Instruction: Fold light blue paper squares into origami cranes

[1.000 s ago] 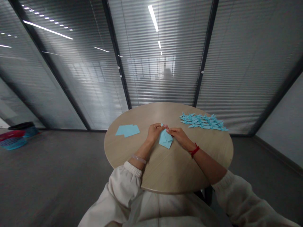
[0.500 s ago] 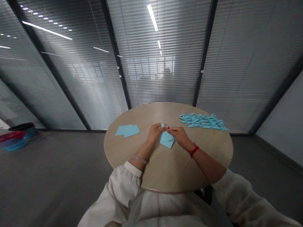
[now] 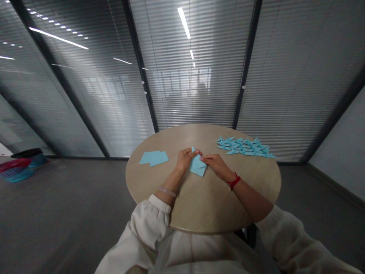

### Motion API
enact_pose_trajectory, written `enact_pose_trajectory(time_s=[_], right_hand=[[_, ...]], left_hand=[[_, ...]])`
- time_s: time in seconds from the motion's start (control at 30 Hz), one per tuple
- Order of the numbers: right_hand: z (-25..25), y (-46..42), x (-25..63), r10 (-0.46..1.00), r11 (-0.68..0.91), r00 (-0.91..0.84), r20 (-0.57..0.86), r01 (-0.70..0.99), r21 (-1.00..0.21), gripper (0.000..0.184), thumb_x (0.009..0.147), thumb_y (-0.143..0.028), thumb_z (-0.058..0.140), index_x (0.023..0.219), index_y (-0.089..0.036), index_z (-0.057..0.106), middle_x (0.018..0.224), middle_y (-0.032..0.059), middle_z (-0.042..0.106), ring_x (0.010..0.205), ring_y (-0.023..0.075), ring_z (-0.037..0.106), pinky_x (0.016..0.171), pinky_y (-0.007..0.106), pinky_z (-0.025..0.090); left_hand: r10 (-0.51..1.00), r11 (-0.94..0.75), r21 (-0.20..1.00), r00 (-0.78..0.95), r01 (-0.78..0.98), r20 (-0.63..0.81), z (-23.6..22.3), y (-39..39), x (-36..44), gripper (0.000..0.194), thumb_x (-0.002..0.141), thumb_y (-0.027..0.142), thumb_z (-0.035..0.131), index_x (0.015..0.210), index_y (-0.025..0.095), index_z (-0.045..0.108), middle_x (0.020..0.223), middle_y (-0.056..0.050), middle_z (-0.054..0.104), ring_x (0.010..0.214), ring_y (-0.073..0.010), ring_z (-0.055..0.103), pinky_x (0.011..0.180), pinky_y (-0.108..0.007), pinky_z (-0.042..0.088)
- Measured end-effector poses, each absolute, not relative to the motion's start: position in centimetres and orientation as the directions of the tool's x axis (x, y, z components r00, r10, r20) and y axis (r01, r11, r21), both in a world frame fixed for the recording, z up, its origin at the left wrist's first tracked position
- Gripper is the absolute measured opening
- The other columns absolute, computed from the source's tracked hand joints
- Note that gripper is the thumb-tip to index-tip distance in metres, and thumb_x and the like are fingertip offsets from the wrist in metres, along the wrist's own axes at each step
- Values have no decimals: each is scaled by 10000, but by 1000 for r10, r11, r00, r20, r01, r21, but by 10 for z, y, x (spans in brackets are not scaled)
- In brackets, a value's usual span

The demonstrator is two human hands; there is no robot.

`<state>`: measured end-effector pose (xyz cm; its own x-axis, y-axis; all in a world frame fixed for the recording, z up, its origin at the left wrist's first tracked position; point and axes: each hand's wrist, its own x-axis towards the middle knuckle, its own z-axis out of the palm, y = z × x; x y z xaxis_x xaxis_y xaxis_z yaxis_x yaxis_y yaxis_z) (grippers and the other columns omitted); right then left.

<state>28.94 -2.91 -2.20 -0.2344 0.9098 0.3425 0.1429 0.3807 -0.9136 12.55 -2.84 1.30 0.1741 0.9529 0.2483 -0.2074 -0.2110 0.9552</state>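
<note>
A partly folded piece of light blue origami paper (image 3: pixel 197 166) is between my hands above the middle of the round table. Its pointed top rises past my fingers, and crease lines cross its lower part. My left hand (image 3: pixel 186 158) grips the upper left edge, thumb laid over the paper. From the other side, my right hand (image 3: pixel 213 162) pinches the right edge between thumb and fingers. Some fingertips are hidden behind the paper. Flat blue paper sheets (image 3: pixel 154 157) lie overlapping to the left of my left hand.
Several folded blue paper cranes (image 3: pixel 243 146) sit in packed rows at the right back of the round wooden table (image 3: pixel 199 213). Glass panels with blinds (image 3: pixel 196 106) stand behind it. Plastic baskets (image 3: pixel 17 171) rest on the floor at far left.
The folded paper has shifted slightly left and up and has turned a little. Both hands keep their hold, with fingers slightly repositioned. Cranes and loose sheets stay put.
</note>
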Motion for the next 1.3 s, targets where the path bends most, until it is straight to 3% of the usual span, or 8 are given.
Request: enact_pose_trajectory(time_s=[0.23,0.53,0.8,1.07,1.3], right_hand=[[-22,-26,292,882,452,-245,402,204,-868,374,742,-503,639,691,-144,731,647,7,619,634,147,503,626,262,385],[-20,-28,290,879,432,-298,372,168,-886,440,766,-551,601,655,-130,667,625,-2,560,624,135,473,604,250,367],[-19,-27,291,840,534,-277,466,275,-800,399,812,-504,564,669,-143,657,612,2,560,595,133,471,571,241,351],[-20,-28,291,848,511,-294,441,239,-825,371,821,-472,568,683,-142,665,661,9,607,621,134,502,605,241,382],[-20,-25,290,865,482,-279,417,230,-845,355,797,-468,585,698,-137,664,649,12,609,609,134,499,589,242,378]], left_hand=[[947,-197,943,196,-269,254,15,-31,127,376,584,433,832,710,106,694,752,-83,714,642,-160,639,664,-292,507],[957,-204,948,153,-243,245,9,-22,123,392,568,431,840,721,103,689,747,-87,716,645,-168,646,652,-294,509],[954,-204,945,166,-257,251,13,-26,125,353,587,407,830,717,106,699,726,-67,712,613,-149,631,629,-272,503],[968,-204,941,90,-269,236,17,-27,124,418,528,432,851,726,102,690,727,-87,722,630,-180,657,626,-294,520],[966,-223,948,80,-227,246,20,-30,124,407,561,446,834,735,106,693,762,-104,731,644,-201,672,625,-311,525]])
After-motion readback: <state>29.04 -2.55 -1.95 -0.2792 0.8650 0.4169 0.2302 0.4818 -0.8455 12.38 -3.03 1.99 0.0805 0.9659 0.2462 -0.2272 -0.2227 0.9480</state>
